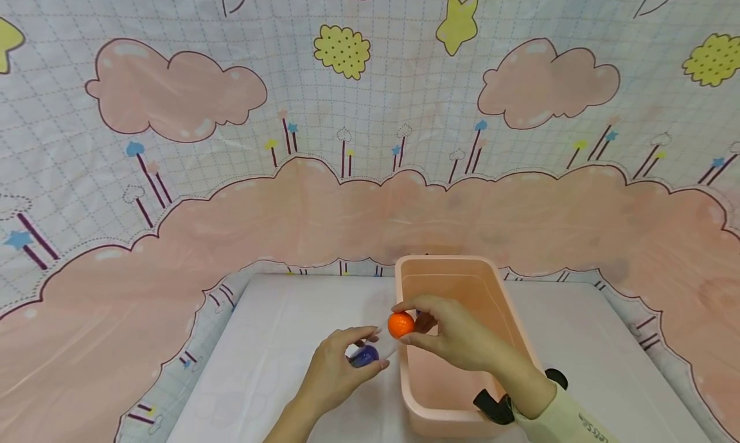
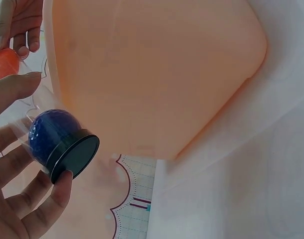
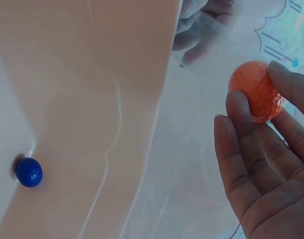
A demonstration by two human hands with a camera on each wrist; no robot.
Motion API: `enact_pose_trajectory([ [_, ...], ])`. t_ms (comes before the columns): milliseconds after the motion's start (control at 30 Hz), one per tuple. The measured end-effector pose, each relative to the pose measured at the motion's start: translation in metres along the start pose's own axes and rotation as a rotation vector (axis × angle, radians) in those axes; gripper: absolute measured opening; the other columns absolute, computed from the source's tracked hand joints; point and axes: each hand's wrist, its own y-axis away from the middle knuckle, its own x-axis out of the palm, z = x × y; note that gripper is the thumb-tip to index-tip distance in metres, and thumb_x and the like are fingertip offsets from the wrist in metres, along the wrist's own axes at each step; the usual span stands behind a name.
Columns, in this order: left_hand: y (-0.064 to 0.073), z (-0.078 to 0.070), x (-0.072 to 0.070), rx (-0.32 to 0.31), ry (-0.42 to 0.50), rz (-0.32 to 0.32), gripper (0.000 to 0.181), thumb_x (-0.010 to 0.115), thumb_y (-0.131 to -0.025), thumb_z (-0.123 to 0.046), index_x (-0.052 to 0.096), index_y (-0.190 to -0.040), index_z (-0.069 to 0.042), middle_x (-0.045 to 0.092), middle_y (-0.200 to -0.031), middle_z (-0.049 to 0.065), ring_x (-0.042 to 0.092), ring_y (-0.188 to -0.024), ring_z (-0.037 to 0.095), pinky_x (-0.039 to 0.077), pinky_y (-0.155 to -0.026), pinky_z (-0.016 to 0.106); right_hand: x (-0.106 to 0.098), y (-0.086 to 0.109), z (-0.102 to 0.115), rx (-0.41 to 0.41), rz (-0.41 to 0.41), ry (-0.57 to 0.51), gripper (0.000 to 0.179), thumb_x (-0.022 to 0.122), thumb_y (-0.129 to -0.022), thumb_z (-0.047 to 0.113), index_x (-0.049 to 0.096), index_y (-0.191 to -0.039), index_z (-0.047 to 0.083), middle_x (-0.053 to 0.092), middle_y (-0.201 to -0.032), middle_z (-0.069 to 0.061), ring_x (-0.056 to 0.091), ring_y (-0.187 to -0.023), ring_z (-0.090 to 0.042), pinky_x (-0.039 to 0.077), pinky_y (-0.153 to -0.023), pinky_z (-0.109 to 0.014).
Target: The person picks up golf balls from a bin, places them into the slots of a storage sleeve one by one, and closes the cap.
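Note:
My left hand (image 1: 332,372) holds a clear tube (image 2: 46,98) with fingers and thumb around it, to the left of the peach bin (image 1: 407,380). A dark blue dimpled ball (image 2: 51,130) lies inside, against the black cap (image 2: 78,157) that closes the tube's lower end. Over the bin's left rim, my right hand (image 1: 457,332) pinches an orange dimpled ball (image 1: 401,325) between thumb and fingers. In the head view the orange ball is right at the tube's upper end. One blue ball (image 3: 29,172) sits on the bin's floor.
The bin stands on a white-covered table (image 1: 277,340), right of the middle. A patterned cloth (image 1: 370,218) with clouds and stars hangs behind the table and down its sides. A black wrist strap (image 1: 493,407) on my right arm overlaps the bin's front rim in the head view.

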Motion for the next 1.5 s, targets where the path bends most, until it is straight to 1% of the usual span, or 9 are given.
enact_pose_trajectory([
  [167, -0.001, -0.001, -0.001, -0.004, -0.007, -0.012, 0.048, 0.086, -0.08, -0.052, 0.071, -0.124, -0.039, 0.074, -0.111, -0.019, 0.062, -0.097, 0.006, 0.049, -0.083, 0.027, 0.0, -0.001, 0.0, 0.0, 0.007, -0.006, 0.039, 0.079, -0.093, 0.022, 0.067, -0.13, 0.018, 0.071, -0.112, 0.0, 0.065, -0.088, -0.006, 0.059, -0.083, -0.022],
  [333, -0.002, 0.0, -0.001, -0.006, -0.016, -0.021, 0.048, 0.088, -0.078, -0.052, 0.071, -0.122, -0.041, 0.072, -0.109, -0.022, 0.059, -0.093, 0.003, 0.046, -0.079, 0.026, -0.001, -0.003, 0.0, 0.005, 0.016, -0.01, 0.038, 0.078, -0.094, 0.022, 0.067, -0.131, 0.02, 0.07, -0.108, -0.007, 0.064, -0.086, -0.007, 0.06, -0.082, -0.026],
  [533, -0.002, 0.001, -0.001, -0.005, -0.012, -0.024, 0.048, 0.088, -0.078, -0.052, 0.071, -0.122, -0.042, 0.073, -0.109, -0.023, 0.059, -0.093, 0.003, 0.046, -0.08, 0.026, -0.002, -0.003, 0.001, 0.007, 0.024, 0.0, 0.038, 0.078, -0.094, 0.021, 0.067, -0.131, 0.02, 0.07, -0.107, -0.005, 0.063, -0.086, -0.006, 0.059, -0.082, -0.025],
  [767, -0.003, 0.003, -0.001, -0.01, -0.014, -0.013, 0.048, 0.087, -0.078, -0.053, 0.071, -0.122, -0.043, 0.072, -0.107, -0.022, 0.058, -0.093, 0.004, 0.045, -0.079, 0.026, -0.001, -0.004, 0.001, 0.032, 0.037, 0.013, 0.039, 0.078, -0.094, 0.02, 0.066, -0.131, 0.021, 0.069, -0.107, -0.003, 0.063, -0.087, -0.007, 0.06, -0.083, -0.028],
  [1000, -0.002, 0.004, 0.0, -0.01, -0.009, -0.022, 0.047, 0.09, -0.077, -0.047, 0.071, -0.121, -0.043, 0.071, -0.105, -0.023, 0.059, -0.091, 0.005, 0.044, -0.078, 0.025, -0.001, -0.005, -0.002, -0.006, 0.036, 0.031, 0.038, 0.078, -0.094, 0.022, 0.067, -0.13, 0.02, 0.07, -0.108, -0.002, 0.063, -0.088, -0.005, 0.059, -0.081, -0.028],
  [1100, -0.002, 0.004, -0.001, -0.012, -0.007, -0.022, 0.047, 0.09, -0.077, -0.048, 0.071, -0.12, -0.043, 0.072, -0.105, -0.023, 0.058, -0.091, 0.004, 0.044, -0.077, 0.025, -0.002, -0.004, -0.004, -0.006, 0.039, 0.032, 0.039, 0.079, -0.094, 0.025, 0.067, -0.13, 0.019, 0.07, -0.108, -0.002, 0.063, -0.089, -0.007, 0.058, -0.081, -0.026],
  [1200, -0.002, 0.004, -0.002, -0.011, -0.005, -0.024, 0.048, 0.089, -0.077, -0.051, 0.072, -0.121, -0.04, 0.072, -0.105, -0.022, 0.058, -0.091, 0.004, 0.044, -0.076, 0.025, -0.004, -0.004, -0.005, 0.002, 0.04, 0.035, 0.041, 0.079, -0.093, 0.028, 0.067, -0.13, 0.016, 0.07, -0.11, -0.003, 0.064, -0.091, -0.009, 0.058, -0.081, -0.025],
  [1333, -0.002, 0.004, -0.003, -0.009, -0.006, -0.027, 0.05, 0.089, -0.077, -0.051, 0.074, -0.122, -0.035, 0.073, -0.107, -0.021, 0.059, -0.091, 0.004, 0.045, -0.078, 0.024, -0.007, -0.005, -0.008, 0.01, 0.031, 0.048, 0.041, 0.08, -0.093, 0.028, 0.067, -0.13, 0.016, 0.069, -0.114, -0.001, 0.065, -0.093, -0.01, 0.06, -0.083, -0.029],
  [1500, -0.003, 0.006, -0.003, -0.007, -0.006, -0.031, 0.051, 0.089, -0.077, -0.052, 0.074, -0.122, -0.036, 0.074, -0.108, -0.019, 0.059, -0.092, 0.004, 0.046, -0.078, 0.024, -0.013, -0.007, -0.013, 0.024, 0.026, 0.07, 0.04, 0.078, -0.094, 0.027, 0.067, -0.131, 0.016, 0.069, -0.112, 0.006, 0.065, -0.093, -0.007, 0.059, -0.087, -0.03],
])
